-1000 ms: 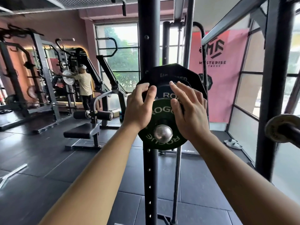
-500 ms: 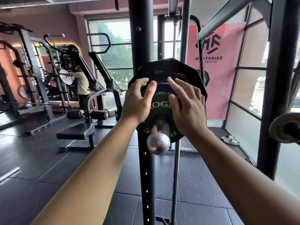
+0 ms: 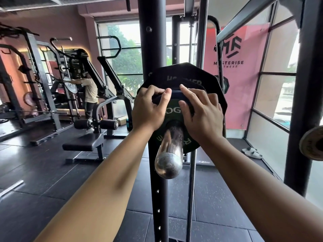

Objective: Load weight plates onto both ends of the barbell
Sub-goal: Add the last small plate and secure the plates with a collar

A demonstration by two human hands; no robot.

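Note:
The chrome barbell sleeve [image 3: 169, 159] points toward me at centre. A green Rogue plate [image 3: 187, 145] sits on it, pushed back against a thin dark blue plate [image 3: 176, 93] and a large black many-sided plate [image 3: 192, 74]. My left hand [image 3: 148, 109] grips the green plate's upper left, fingers curled over its top edge and thumb on its face. My right hand [image 3: 201, 114] grips the upper right, fingers spread over the rim. The sleeve's length in front of the plate is bare.
A black rack upright [image 3: 153, 49] stands just behind the plates. Another round bar end [image 3: 312, 144] juts in at the right edge beside a second upright [image 3: 300, 102]. A padded bench [image 3: 83, 145] and a person [image 3: 90, 95] at a machine are at the left.
The green plate has slid farther back along the sleeve with both hands on it, so more chrome now sticks out toward me.

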